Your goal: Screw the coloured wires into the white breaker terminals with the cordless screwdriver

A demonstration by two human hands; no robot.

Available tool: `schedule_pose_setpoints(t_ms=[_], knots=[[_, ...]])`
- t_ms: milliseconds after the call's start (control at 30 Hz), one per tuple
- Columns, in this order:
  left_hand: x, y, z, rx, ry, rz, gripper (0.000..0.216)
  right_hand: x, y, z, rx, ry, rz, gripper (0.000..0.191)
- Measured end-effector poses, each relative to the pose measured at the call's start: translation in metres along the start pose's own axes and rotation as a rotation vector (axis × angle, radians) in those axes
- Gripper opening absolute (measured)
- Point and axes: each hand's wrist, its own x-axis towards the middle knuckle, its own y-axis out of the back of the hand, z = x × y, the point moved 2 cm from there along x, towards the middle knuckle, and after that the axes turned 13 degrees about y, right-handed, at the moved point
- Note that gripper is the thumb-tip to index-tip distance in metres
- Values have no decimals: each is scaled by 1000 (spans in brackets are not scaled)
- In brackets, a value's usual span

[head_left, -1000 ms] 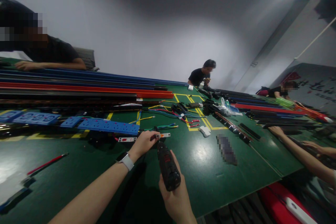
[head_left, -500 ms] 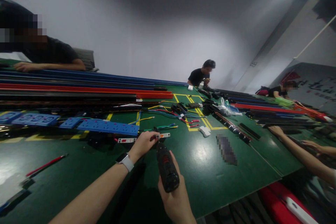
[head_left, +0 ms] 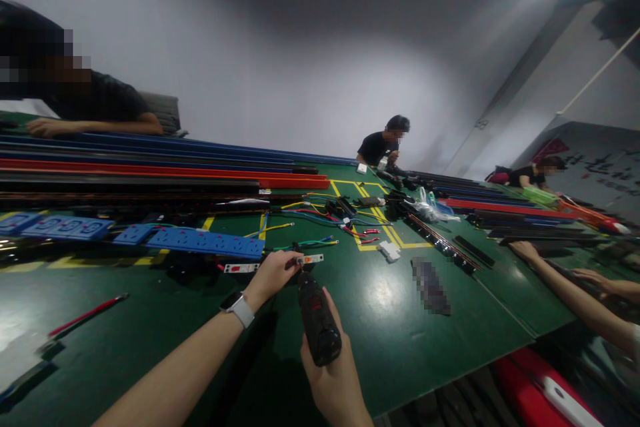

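Observation:
My right hand (head_left: 334,377) grips a black electric screwdriver (head_left: 317,319) with a red label, its tip pointing at a small white strip part (head_left: 311,258) on the green table (head_left: 390,320). My left hand (head_left: 273,275), with a watch on the wrist, pinches the near end of that strip, fingers closed round it. A second white strip with red marks (head_left: 242,267) lies just left of my left hand. Blue socket strips (head_left: 206,241) lie beyond it.
Long red, blue and black rails (head_left: 150,170) run along the table's far left. Loose coloured wires (head_left: 310,213) and small parts lie mid-table. A red pencil (head_left: 87,313) lies at left. Other people sit at far left, centre and right; another person's arms (head_left: 575,293) reach in at right.

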Motion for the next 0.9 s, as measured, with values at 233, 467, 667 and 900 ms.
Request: schedule_pose_setpoints(t_ms=[233, 467, 667, 900], knots=[[0, -1, -1, -5, -5, 2, 27, -1, 0, 1, -5, 12, 18, 90], [2, -2, -4, -2, -19, -7, 29, -1, 0, 0, 6, 5, 14, 91], [2, -3, -5, 10, -21, -9, 30, -1, 1, 2, 16, 4, 30, 90], [0, -1, -3, 5, -20, -10, 29, -2, 1, 4, 9, -5, 15, 89]])
